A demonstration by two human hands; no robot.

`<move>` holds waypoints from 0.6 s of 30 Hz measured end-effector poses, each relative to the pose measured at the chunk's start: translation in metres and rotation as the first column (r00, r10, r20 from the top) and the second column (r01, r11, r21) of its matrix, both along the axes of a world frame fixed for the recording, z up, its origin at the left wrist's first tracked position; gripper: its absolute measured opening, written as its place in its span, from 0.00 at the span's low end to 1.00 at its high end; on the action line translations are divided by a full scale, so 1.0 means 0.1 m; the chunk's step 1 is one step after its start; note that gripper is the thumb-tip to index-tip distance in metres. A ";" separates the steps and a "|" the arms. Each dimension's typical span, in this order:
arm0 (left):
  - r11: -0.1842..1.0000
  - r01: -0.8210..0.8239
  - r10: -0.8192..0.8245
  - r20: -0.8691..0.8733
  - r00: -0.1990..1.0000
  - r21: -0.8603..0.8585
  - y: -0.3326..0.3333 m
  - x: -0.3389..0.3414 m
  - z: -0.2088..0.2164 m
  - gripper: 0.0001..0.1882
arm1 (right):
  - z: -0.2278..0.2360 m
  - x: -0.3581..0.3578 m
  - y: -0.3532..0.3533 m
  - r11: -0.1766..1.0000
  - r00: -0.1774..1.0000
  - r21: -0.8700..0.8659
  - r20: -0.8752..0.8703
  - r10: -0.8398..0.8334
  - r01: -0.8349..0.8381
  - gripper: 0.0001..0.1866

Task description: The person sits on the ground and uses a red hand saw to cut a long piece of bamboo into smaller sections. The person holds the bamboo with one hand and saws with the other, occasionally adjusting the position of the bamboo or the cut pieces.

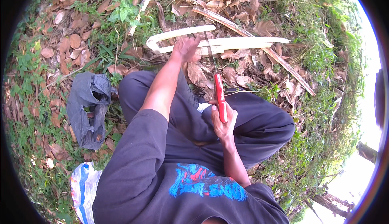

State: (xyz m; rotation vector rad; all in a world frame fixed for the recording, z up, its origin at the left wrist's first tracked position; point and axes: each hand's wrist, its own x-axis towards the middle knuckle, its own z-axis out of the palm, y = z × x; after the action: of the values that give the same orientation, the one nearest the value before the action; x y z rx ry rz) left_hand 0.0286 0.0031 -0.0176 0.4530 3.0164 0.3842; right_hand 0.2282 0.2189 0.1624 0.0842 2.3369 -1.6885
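My right hand (225,122) grips the red handle (220,92) of a hand saw, in front of my crossed legs. The saw's thin blade (210,53) points away from me and crosses pale, peeled wooden strips (247,43) that lie on the leaves. My left hand (187,48) is closed on these strips, just left of the blade. Another pale strip (182,32) runs behind them, and at the left end they meet in a sharp bend. The blade's far tip reaches this rear strip; whether its teeth touch the wood I cannot tell.
A dark grey plastic bag (83,106) lies left of my knee, and a white and blue bag (86,187) is nearer my left side. Brown split sticks (287,68) lie at the right. Another pale stick (146,3) lies farther off among dry leaves and green plants.
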 end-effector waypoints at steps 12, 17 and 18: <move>1.000 0.003 -0.002 0.060 0.998 -0.030 0.02 -0.07 0.09 0.48 | -0.12 0.06 0.05 0.992 0.990 0.127 -0.138 0.007 0.010 0.05; 0.997 0.006 0.007 0.177 0.984 -0.072 0.03 -0.07 0.09 0.45 | 0.16 0.23 0.06 0.993 0.989 0.106 -0.146 -0.037 0.053 0.08; 0.997 0.000 0.016 0.214 0.977 -0.075 0.06 -0.10 0.19 0.44 | 0.16 0.14 0.04 0.991 0.988 0.057 -0.107 -0.115 0.122 0.09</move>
State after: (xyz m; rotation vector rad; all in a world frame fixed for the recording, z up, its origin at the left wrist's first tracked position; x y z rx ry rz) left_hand 0.0182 0.0095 0.0016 0.3681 2.8123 0.2985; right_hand 0.2420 0.2231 0.1784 0.1543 2.5077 -1.7107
